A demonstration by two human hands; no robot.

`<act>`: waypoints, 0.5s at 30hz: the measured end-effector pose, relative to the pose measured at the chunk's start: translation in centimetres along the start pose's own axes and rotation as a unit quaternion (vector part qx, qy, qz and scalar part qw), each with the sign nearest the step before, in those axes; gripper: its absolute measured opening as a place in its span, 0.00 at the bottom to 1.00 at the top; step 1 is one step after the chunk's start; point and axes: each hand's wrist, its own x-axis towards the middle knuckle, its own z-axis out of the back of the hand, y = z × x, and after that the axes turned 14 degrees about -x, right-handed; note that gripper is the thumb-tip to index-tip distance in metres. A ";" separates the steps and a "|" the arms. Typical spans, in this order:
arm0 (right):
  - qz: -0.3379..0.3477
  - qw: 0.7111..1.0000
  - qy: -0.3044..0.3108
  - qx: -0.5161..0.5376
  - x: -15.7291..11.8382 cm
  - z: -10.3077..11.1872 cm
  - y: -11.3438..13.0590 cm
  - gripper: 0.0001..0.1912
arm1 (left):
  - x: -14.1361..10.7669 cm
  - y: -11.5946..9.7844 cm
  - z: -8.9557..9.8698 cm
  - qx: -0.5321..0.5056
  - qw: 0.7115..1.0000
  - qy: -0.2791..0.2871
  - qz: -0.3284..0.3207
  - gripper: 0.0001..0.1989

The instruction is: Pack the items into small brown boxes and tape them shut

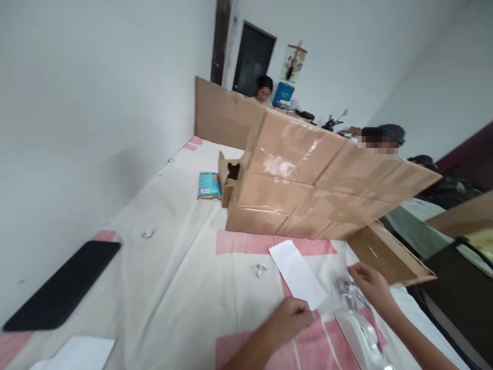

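My left hand is closed in a pinch beside the lower end of a white paper sheet. To the right, my right hand is also pinched, above a clear, crinkled item with dark and purplish marks. Something faint and see-through seems to lie between the two hands, but blur hides its shape and what the fingers hold. Below the right hand a white, rounded object rests on the cloth. A small crumpled silvery piece lies left of the paper.
A taped cardboard panel stands across the cloth-covered surface, with an open carton at its right. Farther left are a blue packet, a small box and a black mat. People sit beyond the cardboard.
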 end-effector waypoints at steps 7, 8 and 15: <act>0.489 0.872 -0.009 -0.029 3.1 -3.8 34.8 0.18 | -0.6 -3.7 2.8 -0.195 0.975 -0.062 -0.087 0.29; 0.499 0.864 -0.005 -0.065 4.1 -4.8 39.2 0.21 | -0.6 -4.1 3.2 -0.212 0.969 -0.076 -0.099 0.29; 0.219 0.933 0.039 -0.281 16.1 -12.4 55.8 0.50 | -0.9 -5.3 4.7 -0.255 0.949 -0.112 -0.145 0.30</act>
